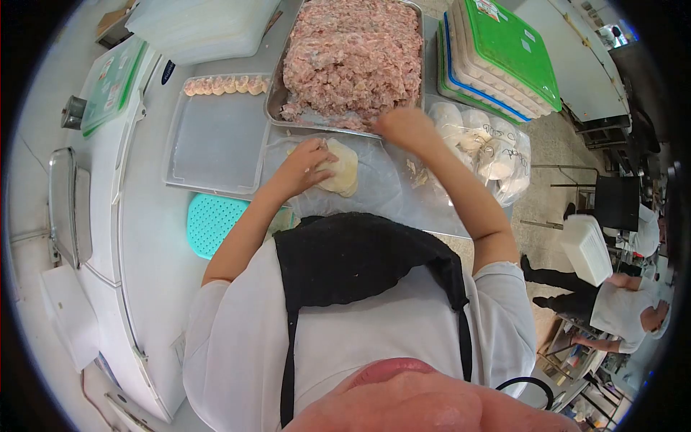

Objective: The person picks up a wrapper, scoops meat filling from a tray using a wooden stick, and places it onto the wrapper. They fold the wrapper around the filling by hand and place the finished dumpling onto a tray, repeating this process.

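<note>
Dough wrapper (345, 173), pale yellow and roughly round, on a clear plastic sheet (381, 186) just off the near side of the metal tray (275, 106); single or stacked, cannot tell. Probably very light, limp and stretchy, quick to tear or dent under hard fingertips, perhaps a little tacky against the sheet. Best lifted by the rim, with thumb beneath and flat fingers above, then carried on a spread palm.

Left hand (308, 165), also on the tray's near side, with bent fingers over one edge of the dough; pinching or merely resting, cannot tell. Right hand (402, 129) at the tray's near right corner, fingers curled toward the meat at the rim; grasping anything or not, cannot tell.

Inside the tray, ground meat (353, 57), heaped high: likely heavy as a mass, yet soft, wet and sticky, best taken in small scoops from the low near edge. Left of the tray, a clear plastic container (216, 140) with a row of small dumplings (227, 86), likely delicate, better supported from below than squeezed. Right of the tray, a plastic bag (497, 151) of pale rounds, then stacked containers under a green lid (515, 47).
</note>
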